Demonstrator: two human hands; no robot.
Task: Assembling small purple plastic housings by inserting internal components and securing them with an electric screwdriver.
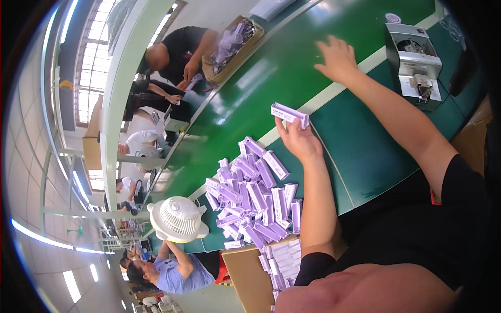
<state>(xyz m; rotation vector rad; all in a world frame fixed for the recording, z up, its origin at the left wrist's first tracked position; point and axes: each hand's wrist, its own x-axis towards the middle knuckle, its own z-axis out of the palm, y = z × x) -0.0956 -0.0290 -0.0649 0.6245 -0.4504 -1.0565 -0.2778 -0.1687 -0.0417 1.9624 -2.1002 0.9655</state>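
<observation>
My left hand (301, 140) is closed around one end of a long, lilac plastic casing (287, 113) with a white printed face, held up over the bench edge. My right hand (338, 58) reaches out over the green belt surface (261, 83), its fingers spread, slightly blurred and holding nothing. Beside my left forearm, a heap of similar lilac casings (255, 193) lies jumbled on the dark green bench top (344, 151). Below the heap, an open cardboard box (245, 279) holds more of these casings, packed in rows.
A small grey metal machine (414, 68) stands right of my right hand, with a lilac ring (393, 19) nearby. A white fan (179, 219) stands past the heap. Across the belt, a person (177, 52) works beside a carton of parts (232, 49); another person (180, 271) sits by the fan.
</observation>
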